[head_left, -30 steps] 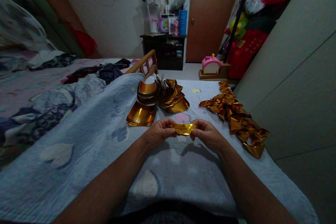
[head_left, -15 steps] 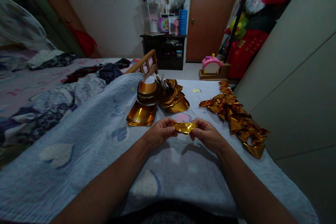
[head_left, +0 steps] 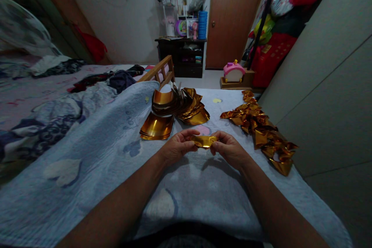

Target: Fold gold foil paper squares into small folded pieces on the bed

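Between my hands is a small folded piece of gold foil paper (head_left: 204,142), held level above the bedspread. My left hand (head_left: 180,145) pinches its left end, with the index finger raised a little off the foil. The right end is gripped between the thumb and fingers of my right hand (head_left: 228,147). Beyond my left hand lie fanned stacks of flat gold foil sheets (head_left: 157,126). To the right of my right hand stretches a row of folded gold foil pieces (head_left: 261,130), heaped against each other.
A pale blue bedspread (head_left: 95,178) with heart shapes lies under everything. At the far edge stands a wooden rail (head_left: 164,69). Rumpled clothes and bedding (head_left: 122,79) are on the left. A pale cabinet (head_left: 334,85) borders the right side, and a pink toy (head_left: 234,71) sits beyond the bed.
My left index finger has lifted slightly from the foil paper, and the foil has turned a little. My right hand and the foil piles are where they were.
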Available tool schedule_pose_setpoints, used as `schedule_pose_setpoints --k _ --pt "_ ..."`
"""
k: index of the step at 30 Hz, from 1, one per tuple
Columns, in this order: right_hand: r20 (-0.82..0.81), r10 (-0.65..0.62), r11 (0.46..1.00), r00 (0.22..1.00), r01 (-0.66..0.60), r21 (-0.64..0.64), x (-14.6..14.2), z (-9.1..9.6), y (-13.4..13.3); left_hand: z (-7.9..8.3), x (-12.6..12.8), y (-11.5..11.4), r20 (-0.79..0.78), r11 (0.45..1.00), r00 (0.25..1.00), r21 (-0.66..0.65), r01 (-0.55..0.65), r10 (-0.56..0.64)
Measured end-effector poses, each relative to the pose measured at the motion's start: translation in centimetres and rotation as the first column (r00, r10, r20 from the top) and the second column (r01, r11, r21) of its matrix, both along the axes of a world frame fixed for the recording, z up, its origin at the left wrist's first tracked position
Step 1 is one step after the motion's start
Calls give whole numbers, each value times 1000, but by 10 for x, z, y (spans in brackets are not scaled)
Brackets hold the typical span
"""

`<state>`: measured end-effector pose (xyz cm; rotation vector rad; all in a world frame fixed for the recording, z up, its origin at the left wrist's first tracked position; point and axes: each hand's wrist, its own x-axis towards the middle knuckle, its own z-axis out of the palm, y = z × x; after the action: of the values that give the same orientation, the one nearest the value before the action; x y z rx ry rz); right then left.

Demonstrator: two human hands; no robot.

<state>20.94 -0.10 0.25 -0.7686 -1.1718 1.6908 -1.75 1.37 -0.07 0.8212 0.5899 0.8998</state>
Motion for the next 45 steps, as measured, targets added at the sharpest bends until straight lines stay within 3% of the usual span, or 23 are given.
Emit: schedule_pose_setpoints --k 7,17,27,37,45 --pt "18 12 1000 1000 -12 -5 0 -4 1 -5 0 2 -27 998 998 9 -60 60" --pt "-1 8 1000 1000 -8 -1 0 0 -1 3 -2 -1 0 997 1000 -78 2 -2" --pt "-6 -27 1000 1000 27 3 -1 -1 0 0 0 0 -58 999 998 -35 10 -12" --pt "-22 0 1000 1000 -1 -31 1 -3 1 0 1 0 24 999 999 -33 -41 42" --pt "-34 -17 1000 999 16 -25 1 -4 1 1 0 -1 19 1000 1000 -15 -19 19"
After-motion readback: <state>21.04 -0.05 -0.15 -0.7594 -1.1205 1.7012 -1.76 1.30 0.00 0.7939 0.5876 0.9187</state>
